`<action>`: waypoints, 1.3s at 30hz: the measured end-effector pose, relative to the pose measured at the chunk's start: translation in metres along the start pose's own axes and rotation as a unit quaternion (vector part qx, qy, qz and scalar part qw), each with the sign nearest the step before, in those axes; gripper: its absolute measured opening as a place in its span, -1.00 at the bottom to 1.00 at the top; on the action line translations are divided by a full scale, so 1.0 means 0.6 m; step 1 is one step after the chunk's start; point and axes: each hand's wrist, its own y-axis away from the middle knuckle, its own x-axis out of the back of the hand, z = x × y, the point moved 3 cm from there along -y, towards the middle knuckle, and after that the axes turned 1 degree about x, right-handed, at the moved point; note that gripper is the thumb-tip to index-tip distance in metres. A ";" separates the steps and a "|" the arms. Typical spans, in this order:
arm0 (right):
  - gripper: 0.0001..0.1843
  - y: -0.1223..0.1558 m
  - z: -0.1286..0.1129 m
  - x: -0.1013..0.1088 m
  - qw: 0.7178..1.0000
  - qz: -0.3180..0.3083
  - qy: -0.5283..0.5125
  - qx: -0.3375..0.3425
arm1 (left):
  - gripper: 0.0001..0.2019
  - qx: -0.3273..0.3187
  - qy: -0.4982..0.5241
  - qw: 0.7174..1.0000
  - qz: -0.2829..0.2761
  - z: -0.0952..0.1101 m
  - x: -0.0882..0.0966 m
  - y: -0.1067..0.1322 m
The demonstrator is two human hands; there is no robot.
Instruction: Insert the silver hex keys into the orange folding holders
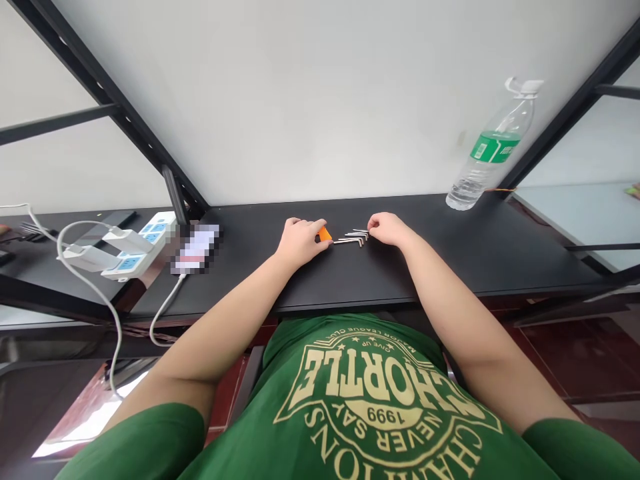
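Note:
My left hand [301, 243] is closed around an orange hex key holder [325, 234], just above the black desk. Several silver hex keys [356, 238] stretch from the holder to the right in a staggered row, their short bent ends pointing toward me. At the far end of the row, my right hand [389, 229] is pinched at the bent end of one of the rear keys. Its fingertips partly cover that end. The fingers of my left hand hide most of the holder.
A plastic water bottle [487, 153] with a green label stands at the desk's back right. To the left lie a blurred-out phone [196, 249] on a white cable and a white power strip [145, 245] with plugged-in chargers. Black metal frames rise on both sides of the desk [240, 267].

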 end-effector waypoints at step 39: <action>-0.78 0.008 -0.012 0.002 0.992 -0.027 0.047 0.116 | -0.56 0.008 0.006 1.000 -0.014 -0.001 -0.001 0.000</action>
